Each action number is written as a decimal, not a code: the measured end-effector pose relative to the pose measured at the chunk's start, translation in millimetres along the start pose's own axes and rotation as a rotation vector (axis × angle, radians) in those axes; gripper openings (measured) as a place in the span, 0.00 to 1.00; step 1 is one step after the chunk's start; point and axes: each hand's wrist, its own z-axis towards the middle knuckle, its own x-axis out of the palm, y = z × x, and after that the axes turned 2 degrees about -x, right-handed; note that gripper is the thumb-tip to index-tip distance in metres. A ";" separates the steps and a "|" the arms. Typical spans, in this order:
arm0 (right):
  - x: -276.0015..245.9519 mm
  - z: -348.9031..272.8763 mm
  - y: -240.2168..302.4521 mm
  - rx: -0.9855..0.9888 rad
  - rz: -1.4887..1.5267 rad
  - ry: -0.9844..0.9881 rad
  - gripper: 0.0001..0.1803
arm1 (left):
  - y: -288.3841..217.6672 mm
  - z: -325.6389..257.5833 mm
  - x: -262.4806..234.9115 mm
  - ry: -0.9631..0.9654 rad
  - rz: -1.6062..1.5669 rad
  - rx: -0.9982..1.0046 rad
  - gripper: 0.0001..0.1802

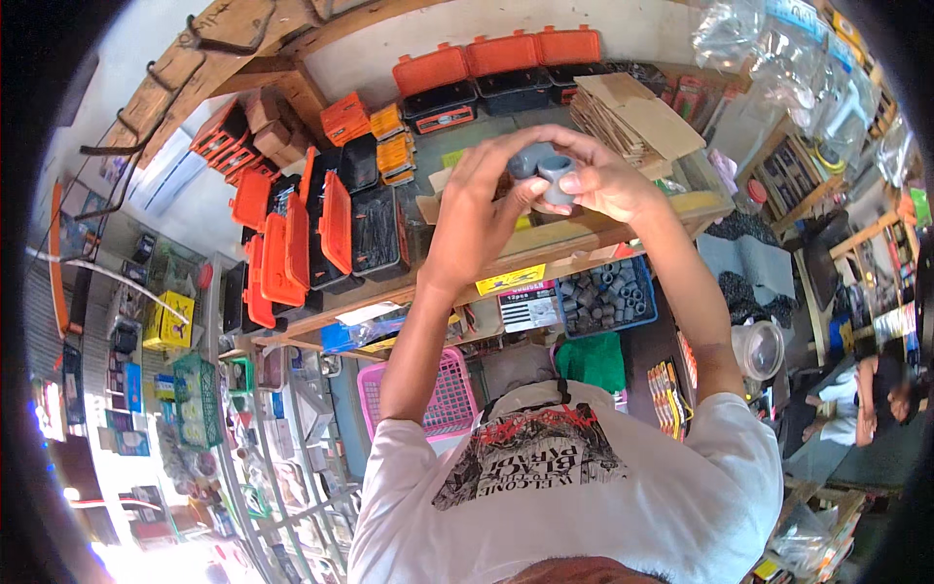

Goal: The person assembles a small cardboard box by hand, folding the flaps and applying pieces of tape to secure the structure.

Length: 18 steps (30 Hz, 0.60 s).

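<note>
Both of my hands are raised together above the wooden counter's front edge. Between them are grey plastic pipe fittings (556, 168), one with its round opening showing and another rounded one partly behind it. My left hand (479, 191) closes on the fittings from the left, thumb tip pressed to their lower side. From the right, my right hand (611, 183) curls its fingers over the top and sets its thumb against the nearer fitting. My fingers hide part of the pieces, so their exact number is unclear. Below the counter edge, a blue bin (653, 304) holds many similar grey fittings.
Black boxes with raised orange lids (284, 255) line the counter's left and back. Cardboard sheets (650, 109) are stacked at the right. A pink basket (370, 394) is below my left forearm. Another person (856, 397) is at far right. Metal hooks (229, 39) jut out upper left.
</note>
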 end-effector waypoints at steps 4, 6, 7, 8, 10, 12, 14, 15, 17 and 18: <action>6.7 20.1 -0.8 0.037 0.069 0.059 0.34 | 11.3 -1.2 -3.8 -0.112 -0.116 -0.191 0.24; 2.5 26.6 -5.6 0.068 0.136 0.077 0.30 | 19.4 -2.1 0.2 -0.164 -0.116 -0.167 0.23; -0.2 29.9 -6.6 0.073 0.139 0.089 0.30 | 22.7 -2.6 1.5 -0.209 -0.120 -0.138 0.22; -2.6 32.8 -7.3 0.147 0.193 0.060 0.30 | 26.8 -4.4 2.2 -0.217 -0.111 -0.143 0.22; -8.1 39.6 -9.0 0.222 0.249 0.041 0.29 | 33.4 -7.2 1.0 -0.295 -0.005 -0.148 0.20; -14.1 47.0 -10.0 0.278 0.205 0.036 0.29 | 37.3 -5.5 -7.9 -0.333 0.080 -0.140 0.20; -21.6 48.1 -5.8 0.262 0.058 -0.053 0.29 | 34.5 -1.5 -16.8 -0.367 0.152 -0.133 0.19; -23.8 48.5 -2.9 0.243 -0.091 -0.147 0.29 | 30.9 0.3 -25.3 -0.285 0.109 -0.195 0.18; -23.3 49.5 3.3 0.204 -0.178 -0.159 0.27 | 30.5 -1.0 -39.3 -0.207 0.073 -0.264 0.16; -31.3 50.3 6.7 0.210 -0.301 -0.166 0.26 | 36.9 -0.2 -42.9 0.019 0.137 -0.289 0.14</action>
